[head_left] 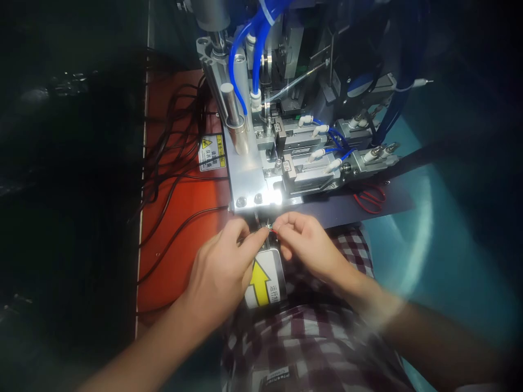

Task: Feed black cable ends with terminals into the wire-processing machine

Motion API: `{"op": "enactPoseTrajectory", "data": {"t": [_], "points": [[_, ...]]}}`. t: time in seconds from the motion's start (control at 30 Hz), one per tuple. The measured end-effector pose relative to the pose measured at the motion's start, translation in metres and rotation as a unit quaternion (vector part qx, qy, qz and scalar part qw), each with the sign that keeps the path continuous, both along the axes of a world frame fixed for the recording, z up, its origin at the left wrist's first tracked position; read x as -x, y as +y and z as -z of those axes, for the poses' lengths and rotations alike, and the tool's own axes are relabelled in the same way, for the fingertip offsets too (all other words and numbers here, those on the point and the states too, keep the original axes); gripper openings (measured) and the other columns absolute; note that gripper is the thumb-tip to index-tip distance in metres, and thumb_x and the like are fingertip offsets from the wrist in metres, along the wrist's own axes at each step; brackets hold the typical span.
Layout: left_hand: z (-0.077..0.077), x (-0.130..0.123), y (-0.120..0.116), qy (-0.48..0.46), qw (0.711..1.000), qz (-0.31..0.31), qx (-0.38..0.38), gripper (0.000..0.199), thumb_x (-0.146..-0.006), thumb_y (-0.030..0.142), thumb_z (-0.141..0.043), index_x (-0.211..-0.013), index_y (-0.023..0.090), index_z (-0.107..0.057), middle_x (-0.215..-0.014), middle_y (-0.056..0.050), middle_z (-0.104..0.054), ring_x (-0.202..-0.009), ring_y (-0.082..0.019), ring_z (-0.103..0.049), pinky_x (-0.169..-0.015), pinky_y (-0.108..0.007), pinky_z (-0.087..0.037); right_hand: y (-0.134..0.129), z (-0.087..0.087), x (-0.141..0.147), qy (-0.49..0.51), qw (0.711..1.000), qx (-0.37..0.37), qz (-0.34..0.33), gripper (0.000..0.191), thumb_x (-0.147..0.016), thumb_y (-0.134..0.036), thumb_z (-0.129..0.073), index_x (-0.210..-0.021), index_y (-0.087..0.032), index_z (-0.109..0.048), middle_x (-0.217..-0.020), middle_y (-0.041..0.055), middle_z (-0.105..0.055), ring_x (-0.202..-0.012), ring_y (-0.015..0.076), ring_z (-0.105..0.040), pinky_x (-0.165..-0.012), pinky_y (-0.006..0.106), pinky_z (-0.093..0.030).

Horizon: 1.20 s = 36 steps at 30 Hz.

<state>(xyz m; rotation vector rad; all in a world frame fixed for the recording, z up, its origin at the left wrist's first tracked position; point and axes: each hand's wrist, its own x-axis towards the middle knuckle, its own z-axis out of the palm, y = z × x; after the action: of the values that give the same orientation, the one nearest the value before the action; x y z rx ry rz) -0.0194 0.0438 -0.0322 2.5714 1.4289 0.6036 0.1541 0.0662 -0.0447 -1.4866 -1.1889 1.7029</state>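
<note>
While pinching tiny part in near-closed right hand off front edge of metal plate, likely steadying with left hand, can't tell closure.

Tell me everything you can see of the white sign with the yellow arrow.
The white sign looks like a flat, smooth plate or sticker, its upper right corner rounded. Its broad, dark-outlined yellow arrow points toward the machine, with black characters right of the shaft. In the view it lies between the machine and plaid clothing. The left hand hides part of its left side; whether they touch is unclear.
</note>
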Motion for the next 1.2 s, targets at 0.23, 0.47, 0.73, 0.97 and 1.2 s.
{"op": "enactPoseTrajectory", "data": {"t": [0.23,0.47,0.73,0.97,1.2], "points": [[-0.001,0.000,0.000,-0.013,1.000,-0.003,0.017,0.038,-0.081,0.001,-0.044,-0.108,0.011,-0.069,-0.080,-0.007,-0.054,-0.062,-0.013,-0.055,-0.049,-0.021,-0.046,-0.006,0.004,0.000,-0.004,0.999,-0.033,0.022,0.015,-0.087,-0.032,-0.055,-0.078,-0.020,-0.051,-0.048,-0.0077,-0.049,-0.041,0.0092,-0.048,-0.044,0.021,-0.035],[-0.003,-0.002,0.000,0.019,1.000,-0.004,0.005,0.037,-0.082,0.002,-0.043,-0.108,0.011,-0.068,-0.079,-0.007,-0.055,-0.062,-0.013,-0.055,-0.049,-0.021,-0.046,-0.003,0.009,-0.002,0.004,1.000,-0.024,-0.009,0.017,-0.088,-0.032,-0.053,-0.078,-0.020,-0.050,-0.045,-0.0072,-0.050,-0.042,0.0104,-0.050,-0.045,0.022,-0.037],[-0.001,0.000,0.000,0.001,1.000,-0.004,0.021,0.037,-0.083,0.003,-0.044,-0.109,0.013,-0.068,-0.081,-0.006,-0.054,-0.063,-0.012,-0.055,-0.052,-0.020,-0.047,0.001,0.009,-0.005,0.062,0.998,0.012,-0.030,0.024,-0.088,-0.037,-0.053,-0.073,-0.019,-0.049,-0.044,-0.0068,-0.050,-0.041,0.0087,-0.042,-0.047,0.022,-0.033],[0.005,0.002,-0.001,-0.028,0.999,-0.003,0.023,0.033,-0.086,0.007,-0.045,-0.110,0.014,-0.067,-0.082,-0.006,-0.053,-0.063,-0.012,-0.054,-0.052,-0.021,-0.047,0.005,0.001,-0.006,0.115,0.990,0.078,-0.020,0.030,-0.084,-0.041,-0.058,-0.066,-0.018,-0.049,-0.042,-0.0081,-0.045,-0.041,0.0067,-0.035,-0.047,0.022,-0.027],[0.000,0.001,0.000,0.016,1.000,0.003,-0.003,0.035,-0.086,0.005,-0.041,-0.109,0.014,-0.067,-0.079,-0.005,-0.055,-0.061,-0.012,-0.054,-0.051,-0.020,-0.046,0.006,-0.002,-0.004,0.072,0.995,0.060,-0.015,0.026,-0.086,-0.036,-0.058,-0.068,-0.018,-0.050,-0.044,-0.0080,-0.044,-0.041,0.0076,-0.037,-0.044,0.022,-0.028]]}}
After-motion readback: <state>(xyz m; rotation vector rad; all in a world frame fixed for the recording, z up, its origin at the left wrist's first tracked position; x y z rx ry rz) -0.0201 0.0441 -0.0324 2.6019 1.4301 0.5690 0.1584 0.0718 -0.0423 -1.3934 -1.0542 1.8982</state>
